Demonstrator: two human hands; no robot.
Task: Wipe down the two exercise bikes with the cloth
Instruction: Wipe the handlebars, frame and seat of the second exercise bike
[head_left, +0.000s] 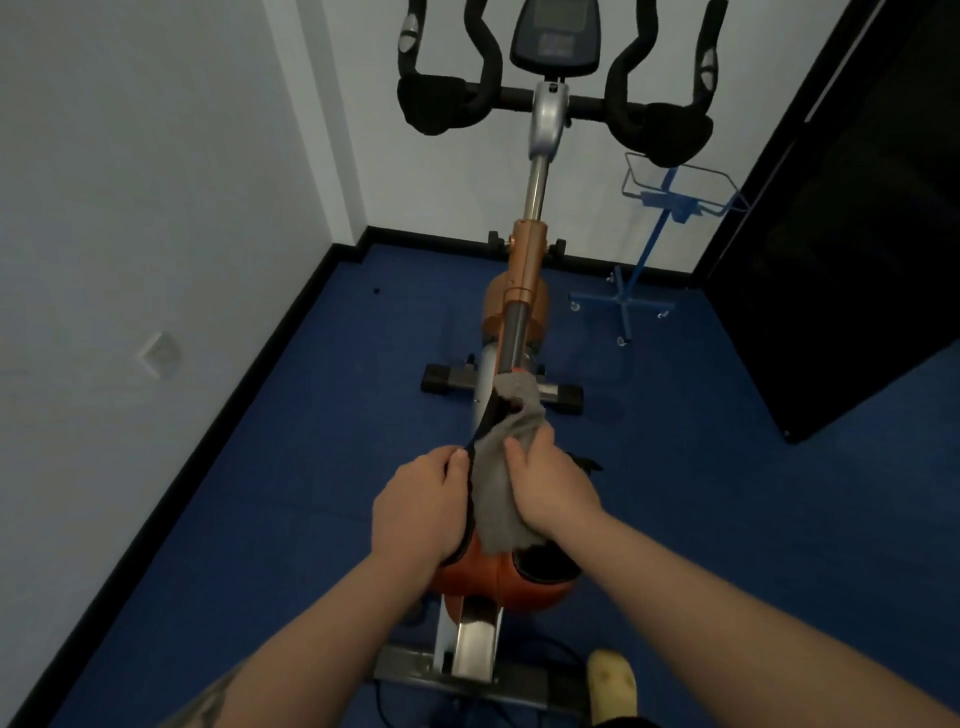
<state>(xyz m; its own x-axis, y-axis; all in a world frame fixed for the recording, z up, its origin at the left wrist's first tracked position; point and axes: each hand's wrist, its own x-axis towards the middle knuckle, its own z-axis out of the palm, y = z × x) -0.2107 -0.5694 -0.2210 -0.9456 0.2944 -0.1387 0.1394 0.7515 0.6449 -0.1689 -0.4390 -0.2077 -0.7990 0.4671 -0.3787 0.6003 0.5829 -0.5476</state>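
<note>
right hand (550, 496) fingers curl round the cloth (506, 467) on the saddle (498, 577); left hand (421, 506) grips the saddle's edge; loose cloth beyond the fingers could snag the post (514, 338) probably

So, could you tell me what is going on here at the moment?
A person stands behind an exercise bike, wiping its saddle. The right hand presses a grey cloth onto the saddle, while the left hand grips the saddle's left edge. The handlebars and console are untouched right now.
</note>
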